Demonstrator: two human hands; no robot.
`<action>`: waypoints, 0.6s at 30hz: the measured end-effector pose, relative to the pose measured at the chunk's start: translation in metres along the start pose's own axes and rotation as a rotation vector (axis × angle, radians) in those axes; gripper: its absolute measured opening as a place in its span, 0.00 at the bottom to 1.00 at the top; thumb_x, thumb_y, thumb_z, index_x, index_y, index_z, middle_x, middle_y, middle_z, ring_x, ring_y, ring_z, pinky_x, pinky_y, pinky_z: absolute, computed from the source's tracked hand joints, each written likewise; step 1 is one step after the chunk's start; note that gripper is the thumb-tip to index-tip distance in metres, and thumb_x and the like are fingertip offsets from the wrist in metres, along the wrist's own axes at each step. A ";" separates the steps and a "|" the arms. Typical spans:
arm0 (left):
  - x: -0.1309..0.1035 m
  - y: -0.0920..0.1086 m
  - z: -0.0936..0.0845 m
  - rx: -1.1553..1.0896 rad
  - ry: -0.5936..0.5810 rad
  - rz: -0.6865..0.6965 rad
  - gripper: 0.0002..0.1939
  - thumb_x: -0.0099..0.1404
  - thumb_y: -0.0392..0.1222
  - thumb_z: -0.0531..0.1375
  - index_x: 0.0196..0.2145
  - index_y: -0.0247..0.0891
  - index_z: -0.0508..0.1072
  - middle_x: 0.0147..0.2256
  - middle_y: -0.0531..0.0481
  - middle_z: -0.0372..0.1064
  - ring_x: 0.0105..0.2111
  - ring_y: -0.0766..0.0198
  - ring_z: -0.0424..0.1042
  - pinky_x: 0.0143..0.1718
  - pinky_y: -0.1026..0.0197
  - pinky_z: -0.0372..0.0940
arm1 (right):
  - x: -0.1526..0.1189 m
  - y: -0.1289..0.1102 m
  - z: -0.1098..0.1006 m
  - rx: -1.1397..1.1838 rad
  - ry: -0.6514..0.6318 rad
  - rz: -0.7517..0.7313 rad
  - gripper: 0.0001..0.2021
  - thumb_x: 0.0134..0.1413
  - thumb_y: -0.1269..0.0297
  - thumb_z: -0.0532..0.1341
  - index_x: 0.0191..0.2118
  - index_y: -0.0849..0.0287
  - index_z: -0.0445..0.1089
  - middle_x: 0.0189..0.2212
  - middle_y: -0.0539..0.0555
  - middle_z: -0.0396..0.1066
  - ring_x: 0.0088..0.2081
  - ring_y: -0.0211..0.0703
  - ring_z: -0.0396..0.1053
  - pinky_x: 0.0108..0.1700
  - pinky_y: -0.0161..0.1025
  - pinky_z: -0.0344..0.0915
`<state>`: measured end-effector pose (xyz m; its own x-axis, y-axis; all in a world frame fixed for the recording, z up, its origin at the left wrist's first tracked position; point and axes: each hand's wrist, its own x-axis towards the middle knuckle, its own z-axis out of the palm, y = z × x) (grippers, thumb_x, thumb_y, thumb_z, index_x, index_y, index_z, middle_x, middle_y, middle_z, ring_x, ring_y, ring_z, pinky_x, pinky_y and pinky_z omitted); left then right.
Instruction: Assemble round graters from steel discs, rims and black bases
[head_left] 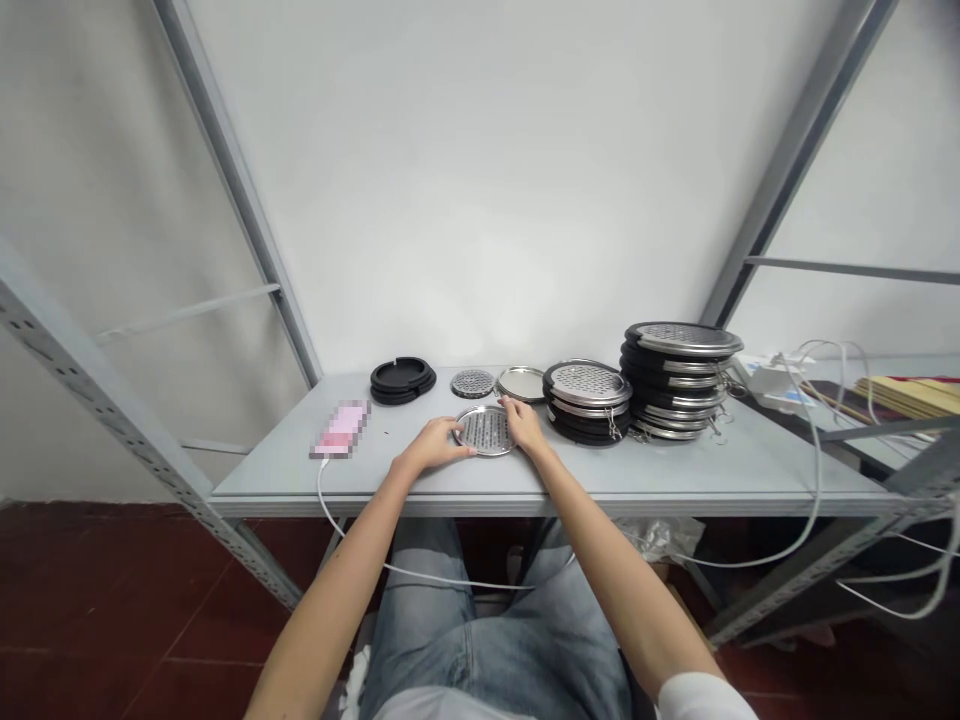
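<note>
Left hand [433,443] and right hand [524,426] have their grip clamped on the perforated disc [486,431], midway between the worktop's [466,480] front and back edges, seemingly for steadiness; the tall stack [666,383] (quite a tower!) stands nearer the right edge.

Cannot read any word, number, brand or sign. On the pink phone [342,430] near the tabletop's [420,478] left edge, pixelated over, so illegible. On the white box [776,377] by the rear right corner, shows pale blue patches, too small to tell as print or plain colour. On the round perforated metal plate [486,432], midway between front and rear edges, cannot make out any lettering; likewise on the stacked black-rimmed discs [660,365] toward the rear right corner.
</note>
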<state>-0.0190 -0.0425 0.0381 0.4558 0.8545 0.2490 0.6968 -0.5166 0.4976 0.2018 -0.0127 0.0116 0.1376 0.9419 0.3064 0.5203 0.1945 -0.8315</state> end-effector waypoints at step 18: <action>-0.007 -0.016 0.023 -0.008 0.140 -0.113 0.36 0.58 0.60 0.64 0.59 0.38 0.69 0.63 0.38 0.58 0.65 0.48 0.56 0.65 0.50 0.51 | 0.001 0.001 0.000 -0.088 -0.020 -0.007 0.21 0.63 0.56 0.51 0.44 0.61 0.77 0.48 0.60 0.76 0.53 0.51 0.71 0.56 0.43 0.62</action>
<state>-0.0205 -0.0414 0.0091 0.2933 0.9064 0.3039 0.7342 -0.4171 0.5357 0.2021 -0.0116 0.0109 0.1170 0.9460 0.3024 0.5937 0.1774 -0.7849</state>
